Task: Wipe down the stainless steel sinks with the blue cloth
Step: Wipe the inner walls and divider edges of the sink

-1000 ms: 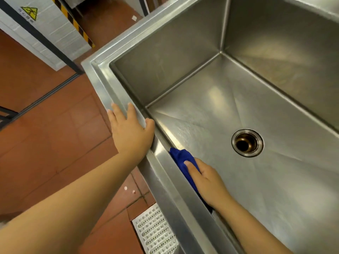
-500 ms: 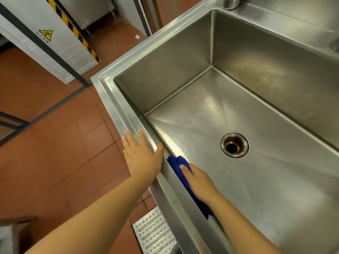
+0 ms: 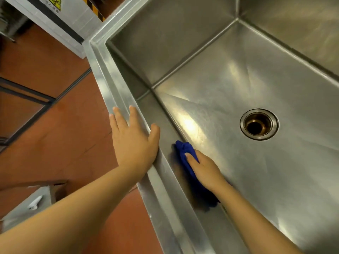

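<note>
My left hand (image 3: 134, 143) stays flat on the sink's (image 3: 110, 85) near rim, about midway along it from the left corner. Its fingers (image 3: 117, 116) are straight and gripping nothing, and the thumb hangs over the inner edge, just as it did half a second ago. My right hand (image 3: 205, 169) is still down inside the sink, pressing the cloth (image 3: 183, 149) against the near wall close to where that wall meets the bottom. My thumb lies along the cloth. My other fingers are hidden under the hand, so I cannot tell whether they curl round the cloth or only push it flat. The bunched end of the cloth sticks out past my thumb toward the left corner, and the rest trails back under my wrist. Half a second ago that end lay just beside my left thumb; now there is a clear gap of bare steel between them. The drain (image 3: 259, 124) sits well apart from the cloth, toward the middle of the bottom. My view has shifted: the floor grate under the rim is gone from sight, leaving red floor (image 3: 55, 134) to the left of the sink.
</note>
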Tool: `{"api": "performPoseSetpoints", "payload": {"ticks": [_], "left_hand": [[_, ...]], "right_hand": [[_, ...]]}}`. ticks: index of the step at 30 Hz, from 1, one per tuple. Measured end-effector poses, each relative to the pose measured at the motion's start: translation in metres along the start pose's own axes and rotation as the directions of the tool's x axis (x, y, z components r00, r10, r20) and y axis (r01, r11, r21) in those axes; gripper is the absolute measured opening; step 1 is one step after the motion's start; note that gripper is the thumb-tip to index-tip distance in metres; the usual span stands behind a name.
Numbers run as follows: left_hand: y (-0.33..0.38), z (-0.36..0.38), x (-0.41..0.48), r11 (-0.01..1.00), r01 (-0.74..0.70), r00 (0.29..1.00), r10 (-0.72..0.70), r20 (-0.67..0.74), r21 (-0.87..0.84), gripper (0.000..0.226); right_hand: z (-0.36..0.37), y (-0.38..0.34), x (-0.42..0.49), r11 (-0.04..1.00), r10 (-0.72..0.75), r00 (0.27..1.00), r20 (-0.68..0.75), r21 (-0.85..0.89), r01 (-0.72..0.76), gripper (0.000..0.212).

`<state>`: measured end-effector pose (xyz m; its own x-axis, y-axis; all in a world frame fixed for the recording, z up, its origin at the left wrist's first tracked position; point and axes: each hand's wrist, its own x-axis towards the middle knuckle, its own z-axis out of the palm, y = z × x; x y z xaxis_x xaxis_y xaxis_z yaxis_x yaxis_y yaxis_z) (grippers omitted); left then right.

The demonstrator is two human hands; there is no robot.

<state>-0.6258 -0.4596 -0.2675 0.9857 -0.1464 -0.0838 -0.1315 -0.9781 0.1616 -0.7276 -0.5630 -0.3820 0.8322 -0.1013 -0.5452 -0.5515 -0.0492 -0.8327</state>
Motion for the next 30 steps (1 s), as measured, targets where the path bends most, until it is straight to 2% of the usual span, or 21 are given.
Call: {"api": "performPoseSetpoints", "payload": {"ticks": [4, 6, 10, 14, 19, 22, 26, 30], "left_hand": [[-0.001, 0.003, 0.001, 1.000, -0.004, 1.000, 0.003, -0.022, -0.017, 0.067], [-0.003, 0.004, 0.003, 1.000, -0.015, 0.999, 0.015, -0.038, -0.011, 0.067], [-0.006, 0.005, 0.003, 1.000, -0.028, 0.999, 0.028, -0.031, 0.002, 0.070], [-0.005, 0.004, 0.003, 0.999, -0.051, 0.998, 0.051, -0.030, -0.001, 0.078], [-0.009, 0.005, 0.005, 0.999, -0.033, 0.999, 0.033, -0.024, 0.014, 0.067], [-0.011, 0.006, 0.008, 0.999, -0.024, 0.999, 0.025, -0.026, 0.027, 0.064], [-0.013, 0.007, 0.009, 0.999, -0.028, 0.999, 0.028, -0.032, 0.027, 0.066], [-0.010, 0.006, 0.007, 1.000, -0.029, 0.999, 0.029, -0.034, 0.010, 0.072]], "right_hand": [[0.004, -0.009, -0.012, 0.979, -0.198, 0.980, -0.032, 0.050, 0.200, 0.036], [0.007, -0.007, -0.008, 0.967, -0.240, 0.968, -0.074, 0.066, 0.244, 0.035], [0.014, 0.032, 0.032, 0.991, -0.070, 0.992, -0.106, 0.107, 0.081, 0.035], [0.019, 0.076, 0.064, 0.995, 0.100, 0.994, -0.050, -0.013, -0.101, 0.032], [0.019, 0.060, 0.104, 0.996, 0.033, 0.999, -0.025, -0.081, -0.035, 0.036], [0.019, 0.052, 0.115, 0.998, 0.014, 1.000, -0.015, -0.064, -0.014, 0.037], [0.016, 0.080, 0.069, 0.997, 0.047, 0.999, -0.015, -0.056, -0.048, 0.026], [0.006, 0.107, 0.021, 0.992, 0.082, 0.997, 0.000, -0.093, -0.082, 0.025]]}}
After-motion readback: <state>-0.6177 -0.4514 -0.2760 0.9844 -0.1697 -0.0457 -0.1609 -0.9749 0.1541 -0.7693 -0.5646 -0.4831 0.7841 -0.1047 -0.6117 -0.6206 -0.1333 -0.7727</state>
